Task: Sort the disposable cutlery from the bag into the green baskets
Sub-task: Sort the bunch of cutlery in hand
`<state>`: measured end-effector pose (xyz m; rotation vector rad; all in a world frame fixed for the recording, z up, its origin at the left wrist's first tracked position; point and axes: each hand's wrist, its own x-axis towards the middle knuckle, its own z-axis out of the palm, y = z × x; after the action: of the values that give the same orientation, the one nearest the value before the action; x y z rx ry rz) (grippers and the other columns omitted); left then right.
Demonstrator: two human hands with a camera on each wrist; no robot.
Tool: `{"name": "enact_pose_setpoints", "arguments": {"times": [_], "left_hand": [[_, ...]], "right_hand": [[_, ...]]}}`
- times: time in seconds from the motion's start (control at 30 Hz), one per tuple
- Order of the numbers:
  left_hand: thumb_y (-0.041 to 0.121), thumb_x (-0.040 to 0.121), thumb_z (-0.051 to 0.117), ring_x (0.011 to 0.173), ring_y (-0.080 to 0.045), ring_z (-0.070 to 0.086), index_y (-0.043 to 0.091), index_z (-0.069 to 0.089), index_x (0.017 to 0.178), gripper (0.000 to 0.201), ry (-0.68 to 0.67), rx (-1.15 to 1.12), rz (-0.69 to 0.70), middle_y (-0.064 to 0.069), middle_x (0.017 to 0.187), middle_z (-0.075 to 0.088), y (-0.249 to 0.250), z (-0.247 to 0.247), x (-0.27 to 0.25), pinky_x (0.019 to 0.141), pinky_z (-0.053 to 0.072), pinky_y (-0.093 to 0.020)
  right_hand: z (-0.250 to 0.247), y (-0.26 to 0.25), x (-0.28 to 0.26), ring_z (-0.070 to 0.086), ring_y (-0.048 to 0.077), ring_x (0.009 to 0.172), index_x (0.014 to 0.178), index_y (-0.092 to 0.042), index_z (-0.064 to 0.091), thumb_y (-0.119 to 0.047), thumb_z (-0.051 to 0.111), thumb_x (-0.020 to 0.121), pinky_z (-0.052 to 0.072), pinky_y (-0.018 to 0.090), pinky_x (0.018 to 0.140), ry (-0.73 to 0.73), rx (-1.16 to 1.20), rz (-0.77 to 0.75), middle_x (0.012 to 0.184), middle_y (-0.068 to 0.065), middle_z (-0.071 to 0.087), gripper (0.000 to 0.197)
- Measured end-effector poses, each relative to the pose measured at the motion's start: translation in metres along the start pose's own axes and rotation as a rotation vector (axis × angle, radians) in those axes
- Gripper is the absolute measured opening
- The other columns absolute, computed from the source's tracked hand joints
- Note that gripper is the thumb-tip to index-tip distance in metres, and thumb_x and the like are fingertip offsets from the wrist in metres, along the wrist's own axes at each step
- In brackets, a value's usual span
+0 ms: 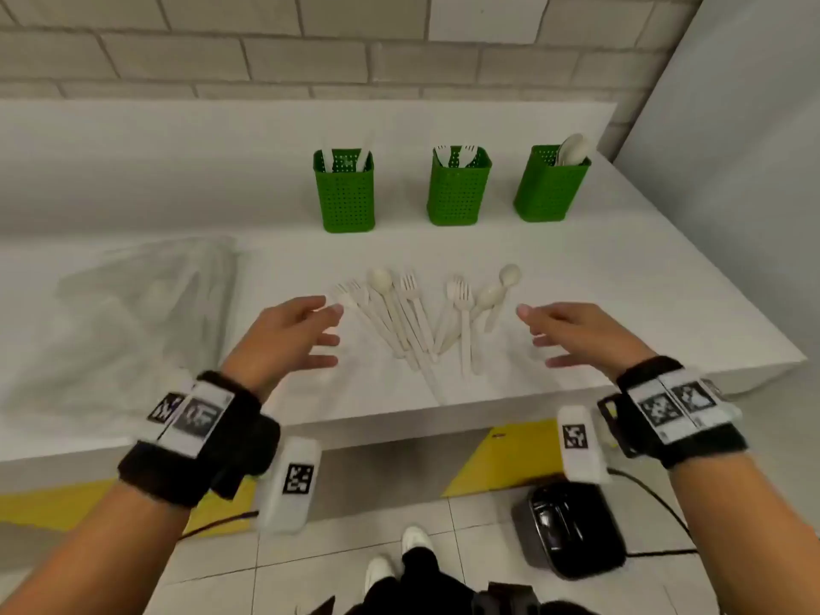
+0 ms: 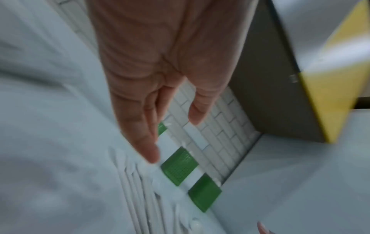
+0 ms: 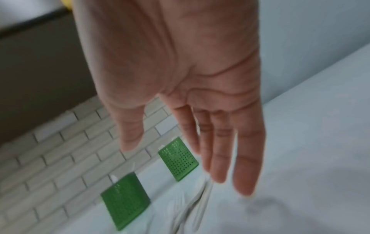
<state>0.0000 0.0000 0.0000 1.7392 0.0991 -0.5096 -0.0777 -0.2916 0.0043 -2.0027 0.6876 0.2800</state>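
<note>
Left hand (image 1: 288,337) and right hand (image 1: 577,332), fingers spread, flank the cutlery pile (image 1: 426,321) near the counter (image 1: 621,312) edge. Three green baskets (image 1: 459,193) behind hold sorted cutlery.

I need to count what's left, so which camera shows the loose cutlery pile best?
The head view: the cutlery pile lies whole and sharp between both hands. The left wrist view shows it blurred, the right wrist view only a few blurred handles.

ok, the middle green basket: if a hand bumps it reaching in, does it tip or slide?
Middle basket is tall for its base, so a knock near the rim would probably tip it. It looks like thin perforated plastic holding only a few forks, so likely light. On the smooth white table, a low push would more likely slide it.
</note>
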Motion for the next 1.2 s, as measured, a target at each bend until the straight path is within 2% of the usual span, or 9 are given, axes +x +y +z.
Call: {"name": "enact_pose_setpoints", "arguments": {"times": [0.1,0.2,0.33,0.43,0.67,0.83,0.93,1.03,1.2], "left_hand": [[0.018,0.089,0.062,0.093,-0.025,0.052,0.001,0.028,0.142,0.065,-0.006,0.029,-0.198,-0.01,0.11,0.047,0.005,0.008,0.042,0.072,0.052,-0.037],[0.012,0.089,0.06,0.093,-0.027,0.048,0.0,0.029,0.14,0.061,-0.01,0.105,-0.304,-0.012,0.111,0.041,-0.002,0.016,0.06,0.068,0.05,-0.038],[0.008,0.091,0.051,0.071,-0.021,0.051,-0.002,0.049,0.104,0.017,-0.003,0.086,-0.31,-0.014,0.101,0.046,-0.002,0.021,0.073,0.065,0.051,-0.035],[0.006,0.092,0.045,0.069,-0.021,0.053,-0.001,0.045,0.109,0.018,-0.023,0.012,-0.296,-0.015,0.092,0.05,0.002,0.034,0.077,0.073,0.052,-0.038],[0.001,0.088,0.037,0.067,-0.025,0.056,0.002,0.05,0.084,0.014,-0.074,-0.085,-0.308,-0.014,0.08,0.056,0.005,0.044,0.081,0.064,0.051,-0.034],[0.001,0.087,0.036,0.068,-0.023,0.057,0.004,0.051,0.08,0.017,-0.083,-0.126,-0.326,-0.011,0.078,0.056,0.004,0.044,0.087,0.064,0.051,-0.036],[0.002,0.087,0.037,0.071,-0.021,0.056,0.006,0.052,0.079,0.017,-0.093,-0.043,-0.321,-0.009,0.078,0.056,0.007,0.047,0.088,0.065,0.048,-0.033],[0.005,0.088,0.041,0.084,-0.023,0.056,0.006,0.056,0.087,0.015,-0.084,0.134,-0.284,-0.011,0.088,0.059,0.012,0.052,0.09,0.067,0.047,-0.03],[0.007,0.088,0.047,0.096,-0.018,0.046,0.008,0.056,0.113,0.027,-0.079,0.363,-0.233,-0.005,0.104,0.053,0.009,0.04,0.091,0.059,0.036,-0.024]], "right_hand": [[0.008,-0.028,0.04,0.053,0.027,0.116,0.135,-0.001,0.041,-0.07,0.055,0.074,0.049,0.038,0.093,0.014,-0.218,0.124,0.132,0.015,0.05,0.093],[0.027,-0.045,0.06,0.041,0.032,0.131,0.147,-0.004,0.018,-0.074,0.052,0.073,0.035,0.035,0.104,-0.019,-0.367,0.15,0.147,0.017,0.035,0.107],[0.068,-0.07,0.072,0.043,0.031,0.129,0.143,-0.007,0.032,-0.079,0.056,0.065,0.035,0.036,0.105,-0.07,-0.552,0.071,0.145,0.015,0.04,0.108],[0.103,-0.081,0.074,0.043,0.032,0.125,0.139,-0.006,0.035,-0.078,0.064,0.058,0.038,0.036,0.102,-0.076,-0.695,-0.018,0.14,0.019,0.04,0.111],[0.147,-0.094,0.082,0.049,0.032,0.116,0.127,-0.005,0.044,-0.04,0.076,0.07,0.044,0.035,0.089,-0.098,-0.668,-0.109,0.129,0.018,0.045,0.074],[0.15,-0.097,0.085,0.05,0.031,0.118,0.125,-0.002,0.045,-0.026,0.071,0.078,0.046,0.037,0.094,-0.117,-0.672,-0.14,0.125,0.015,0.052,0.059],[0.145,-0.097,0.088,0.061,0.031,0.103,0.117,-0.001,0.051,-0.02,0.071,0.075,0.051,0.035,0.085,-0.131,-0.642,-0.158,0.113,0.015,0.062,0.05],[0.143,-0.096,0.09,0.064,0.033,0.098,0.108,-0.001,0.059,-0.017,0.069,0.075,0.053,0.037,0.084,-0.145,-0.594,-0.173,0.105,0.017,0.066,0.038],[0.153,-0.099,0.092,0.055,0.032,0.113,0.115,-0.006,0.056,-0.018,0.059,0.088,0.045,0.033,0.087,-0.046,-0.667,-0.188,0.12,0.015,0.058,0.03]]}}
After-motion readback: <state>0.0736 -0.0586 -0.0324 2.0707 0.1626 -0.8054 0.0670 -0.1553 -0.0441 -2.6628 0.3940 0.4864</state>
